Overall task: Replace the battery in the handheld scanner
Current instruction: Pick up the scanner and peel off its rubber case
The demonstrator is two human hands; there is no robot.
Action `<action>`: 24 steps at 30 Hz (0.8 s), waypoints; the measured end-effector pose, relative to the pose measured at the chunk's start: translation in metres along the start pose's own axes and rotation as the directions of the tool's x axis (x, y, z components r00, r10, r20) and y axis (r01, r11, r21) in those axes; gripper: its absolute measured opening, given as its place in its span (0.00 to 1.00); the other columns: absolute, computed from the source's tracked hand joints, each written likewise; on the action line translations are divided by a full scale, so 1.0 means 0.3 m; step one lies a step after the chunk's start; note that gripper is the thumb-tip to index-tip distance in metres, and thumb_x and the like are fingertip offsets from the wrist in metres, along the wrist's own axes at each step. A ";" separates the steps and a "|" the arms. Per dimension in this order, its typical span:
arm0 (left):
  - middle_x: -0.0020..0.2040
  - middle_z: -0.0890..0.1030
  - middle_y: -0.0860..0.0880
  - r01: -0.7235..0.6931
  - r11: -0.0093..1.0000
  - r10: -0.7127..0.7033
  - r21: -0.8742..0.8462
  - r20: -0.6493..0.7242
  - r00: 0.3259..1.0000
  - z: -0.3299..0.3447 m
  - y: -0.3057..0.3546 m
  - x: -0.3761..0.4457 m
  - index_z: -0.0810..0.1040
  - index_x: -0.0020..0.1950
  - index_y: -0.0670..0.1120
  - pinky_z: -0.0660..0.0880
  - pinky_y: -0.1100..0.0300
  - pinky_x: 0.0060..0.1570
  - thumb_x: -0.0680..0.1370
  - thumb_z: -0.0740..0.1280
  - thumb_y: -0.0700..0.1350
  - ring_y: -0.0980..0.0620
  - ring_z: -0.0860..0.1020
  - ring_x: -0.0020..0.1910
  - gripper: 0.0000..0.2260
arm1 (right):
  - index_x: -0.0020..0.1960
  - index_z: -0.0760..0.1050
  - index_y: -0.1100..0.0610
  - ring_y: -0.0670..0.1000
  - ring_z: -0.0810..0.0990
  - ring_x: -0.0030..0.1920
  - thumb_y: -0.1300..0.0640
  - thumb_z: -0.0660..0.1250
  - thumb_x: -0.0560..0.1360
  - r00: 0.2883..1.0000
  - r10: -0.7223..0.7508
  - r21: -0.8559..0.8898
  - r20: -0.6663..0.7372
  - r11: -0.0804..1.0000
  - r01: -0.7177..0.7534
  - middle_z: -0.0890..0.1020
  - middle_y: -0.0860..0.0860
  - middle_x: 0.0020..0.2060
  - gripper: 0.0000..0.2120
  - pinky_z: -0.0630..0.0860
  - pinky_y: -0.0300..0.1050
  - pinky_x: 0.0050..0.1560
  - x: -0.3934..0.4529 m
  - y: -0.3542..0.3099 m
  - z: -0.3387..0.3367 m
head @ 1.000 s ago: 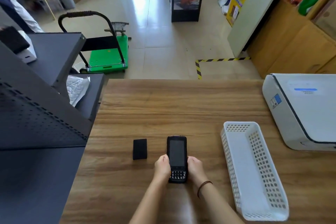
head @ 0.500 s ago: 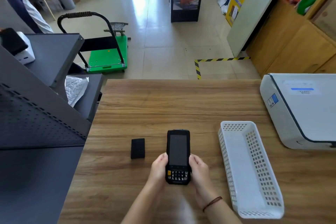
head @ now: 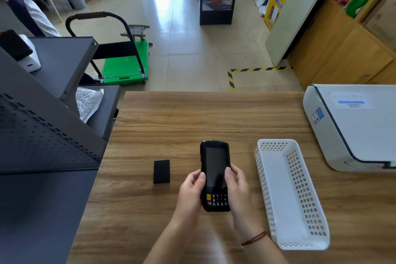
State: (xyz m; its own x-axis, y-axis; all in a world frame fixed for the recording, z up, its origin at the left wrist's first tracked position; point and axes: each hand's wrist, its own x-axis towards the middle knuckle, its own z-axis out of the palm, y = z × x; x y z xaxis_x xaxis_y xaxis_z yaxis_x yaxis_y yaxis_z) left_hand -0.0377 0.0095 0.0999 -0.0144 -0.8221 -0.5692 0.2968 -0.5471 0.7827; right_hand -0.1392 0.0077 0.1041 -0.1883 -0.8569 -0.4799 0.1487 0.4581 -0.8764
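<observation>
A black handheld scanner (head: 215, 165) with a dark screen and a keypad with one yellow key is held above the wooden table (head: 192, 118), screen up. My left hand (head: 191, 189) grips its left edge and my right hand (head: 236, 186) grips its right edge, thumbs resting on the front. A flat black battery (head: 161, 171) lies on the table to the left of the hands, apart from them.
A white perforated plastic basket (head: 300, 197) lies right of the hands. Further right stands a white printer (head: 351, 126). A dark metal shelf unit (head: 47, 135) borders the table's left side. A green trolley (head: 124, 66) stands on the floor beyond.
Both hands have lifted the scanner off the table and drawn it nearer, sliding up its sides so that more of the keypad shows.
</observation>
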 end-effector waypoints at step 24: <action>0.62 0.78 0.44 -0.072 0.996 0.073 0.055 -0.018 0.997 -0.033 0.058 -0.041 0.68 0.69 0.42 0.77 0.65 0.49 0.80 0.56 0.43 0.51 0.79 0.54 0.18 | 0.50 0.83 0.59 0.57 0.85 0.45 0.42 0.55 0.75 0.956 0.140 0.192 0.259 0.962 -0.193 0.86 0.60 0.46 0.25 0.81 0.48 0.42 0.019 -0.029 -0.013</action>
State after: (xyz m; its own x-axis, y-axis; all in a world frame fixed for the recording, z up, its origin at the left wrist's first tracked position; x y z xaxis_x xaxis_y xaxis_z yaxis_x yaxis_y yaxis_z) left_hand -0.0230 0.0116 0.1180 0.0242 -0.8569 -0.5149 0.2444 -0.4944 0.8342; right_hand -0.1454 -0.0001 0.1090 0.0922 -0.8161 -0.5705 0.3661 0.5606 -0.7428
